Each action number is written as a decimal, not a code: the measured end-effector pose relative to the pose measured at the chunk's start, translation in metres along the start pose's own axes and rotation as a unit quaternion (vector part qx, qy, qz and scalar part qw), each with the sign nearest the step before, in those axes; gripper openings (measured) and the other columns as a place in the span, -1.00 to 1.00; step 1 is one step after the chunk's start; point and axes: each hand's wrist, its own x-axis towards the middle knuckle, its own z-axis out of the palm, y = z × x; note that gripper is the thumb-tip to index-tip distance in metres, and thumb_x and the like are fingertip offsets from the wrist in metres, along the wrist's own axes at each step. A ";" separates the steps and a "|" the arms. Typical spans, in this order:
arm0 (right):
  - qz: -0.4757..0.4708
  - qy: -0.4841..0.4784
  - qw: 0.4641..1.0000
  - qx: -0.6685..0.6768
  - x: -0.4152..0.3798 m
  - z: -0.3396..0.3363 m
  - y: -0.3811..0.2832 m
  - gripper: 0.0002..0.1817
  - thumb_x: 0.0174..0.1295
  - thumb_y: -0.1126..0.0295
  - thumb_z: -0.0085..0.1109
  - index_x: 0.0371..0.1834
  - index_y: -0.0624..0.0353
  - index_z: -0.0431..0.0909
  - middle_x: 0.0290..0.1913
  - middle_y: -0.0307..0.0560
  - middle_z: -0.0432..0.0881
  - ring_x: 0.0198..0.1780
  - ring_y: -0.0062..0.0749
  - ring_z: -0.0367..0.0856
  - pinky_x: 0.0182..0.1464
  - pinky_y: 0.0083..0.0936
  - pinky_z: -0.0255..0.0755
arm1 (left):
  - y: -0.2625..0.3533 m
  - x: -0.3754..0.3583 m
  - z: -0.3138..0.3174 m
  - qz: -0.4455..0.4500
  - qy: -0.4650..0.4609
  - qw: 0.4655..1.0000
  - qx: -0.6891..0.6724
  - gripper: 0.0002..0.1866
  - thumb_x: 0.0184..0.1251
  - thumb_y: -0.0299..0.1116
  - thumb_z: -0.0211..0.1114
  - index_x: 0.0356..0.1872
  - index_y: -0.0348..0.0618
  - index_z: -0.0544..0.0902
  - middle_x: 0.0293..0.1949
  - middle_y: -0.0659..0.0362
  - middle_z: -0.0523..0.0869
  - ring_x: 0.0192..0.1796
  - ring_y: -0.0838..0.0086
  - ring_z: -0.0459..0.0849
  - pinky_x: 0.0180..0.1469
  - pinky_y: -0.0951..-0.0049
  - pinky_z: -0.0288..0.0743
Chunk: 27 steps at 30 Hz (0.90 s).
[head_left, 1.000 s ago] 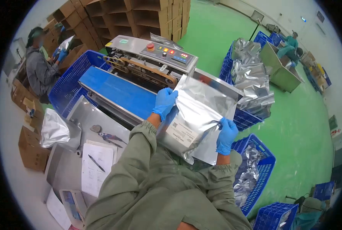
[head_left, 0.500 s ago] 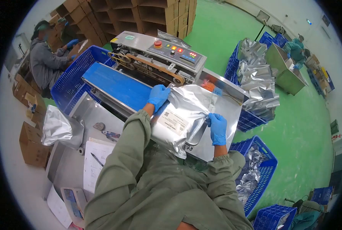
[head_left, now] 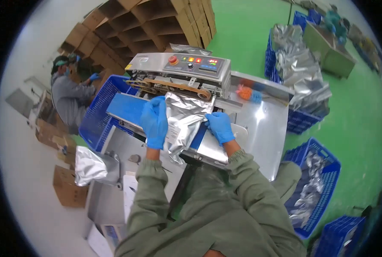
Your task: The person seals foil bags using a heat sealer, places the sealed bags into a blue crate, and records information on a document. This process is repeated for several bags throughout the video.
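A silver foil bag [head_left: 186, 112] with a printed label lies crumpled across the blue conveyor belt [head_left: 129, 109] of a band sealing machine [head_left: 178, 66]. Its upper edge is against the machine's front, below the brown belt and rollers. My left hand [head_left: 155, 123], in a blue glove, rests along the bag's left side, fingers stretched out and close together. On the other side my right hand [head_left: 220, 127], also gloved, is closed on the bag's right edge. Part of the label is hidden by the left hand and by folds.
Right of the machine, a steel tray [head_left: 264, 128] holds an orange and blue object [head_left: 248, 93]. Another foil bag [head_left: 96, 166] stands on the left steel table [head_left: 107, 201]. Blue crates [head_left: 328, 188] of foil bags stand right. A person [head_left: 71, 96] in grey works far left.
The bag has moved from the right-hand tray up and left onto the belt, its upper edge now at the sealing machine. Both hands moved with it; the left fingers have straightened.
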 end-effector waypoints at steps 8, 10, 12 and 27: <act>-0.146 -0.114 0.975 -0.122 -0.063 -0.082 -0.033 -0.74 0.12 0.24 0.13 -0.34 0.20 0.66 -0.40 -0.02 0.65 -0.40 -0.35 0.60 -0.24 -0.43 0.47 | 0.063 -0.078 0.031 -0.024 -0.237 0.963 -0.126 -0.89 0.30 -0.54 0.13 -0.23 -0.29 0.60 -0.15 0.11 0.61 -0.05 0.43 0.54 0.07 0.45 0.39; -0.096 -0.028 0.994 -0.040 -0.095 -0.158 -0.040 -0.77 0.16 0.28 0.12 -0.33 0.22 0.65 -0.42 -0.07 0.65 -0.39 -0.45 0.59 -0.26 -0.47 0.46 | 0.073 -0.090 0.041 -0.061 -0.267 0.953 -0.132 -0.91 0.29 -0.55 0.11 -0.29 -0.29 0.59 -0.19 0.12 0.61 -0.09 0.43 0.55 0.06 0.45 0.38; -0.124 0.162 0.977 0.061 -0.094 -0.241 0.012 -0.78 0.18 0.31 0.13 -0.36 0.26 0.64 -0.42 -0.13 0.66 -0.38 -0.51 0.59 -0.28 -0.50 0.47 | 0.075 -0.099 0.056 -0.056 -0.301 0.947 -0.096 -0.90 0.30 -0.53 0.10 -0.32 -0.29 0.59 -0.23 0.13 0.62 -0.12 0.44 0.55 0.04 0.45 0.38; 0.236 0.520 0.820 0.021 -0.076 -0.606 0.305 -0.57 0.09 0.23 0.14 0.02 0.19 0.48 -0.06 0.18 0.61 -0.01 0.02 0.58 0.02 -0.26 0.43 | 0.135 -0.137 0.171 -0.001 -0.425 0.905 -0.038 -0.82 0.33 -0.42 0.13 -0.32 -0.33 0.62 -0.26 0.13 0.66 -0.16 0.45 0.57 0.02 0.44 0.39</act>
